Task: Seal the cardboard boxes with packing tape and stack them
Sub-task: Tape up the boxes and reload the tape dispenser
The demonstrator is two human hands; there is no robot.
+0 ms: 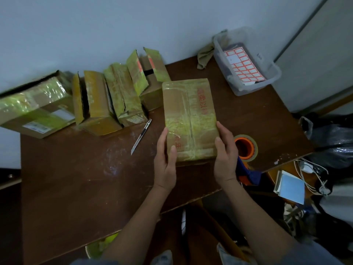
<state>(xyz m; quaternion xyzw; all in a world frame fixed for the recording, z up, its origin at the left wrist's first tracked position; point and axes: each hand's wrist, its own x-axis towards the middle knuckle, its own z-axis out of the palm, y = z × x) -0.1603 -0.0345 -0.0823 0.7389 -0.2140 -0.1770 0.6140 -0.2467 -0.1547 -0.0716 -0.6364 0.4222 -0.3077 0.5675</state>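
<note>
A single wide-angle camera worn on the person's head looked forward and steeply down across the brown bench (76,178), close enough that both forearms reached in from the bottom edge. The pale wall (114,25) filled the upper frame, the whole scene sat tilted, and floor clutter showed past the bench's right edge.

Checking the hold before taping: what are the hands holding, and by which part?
Both hold the taped cardboard box by its long sides near the close end: left hand on the left edge, right hand on the right.
</note>
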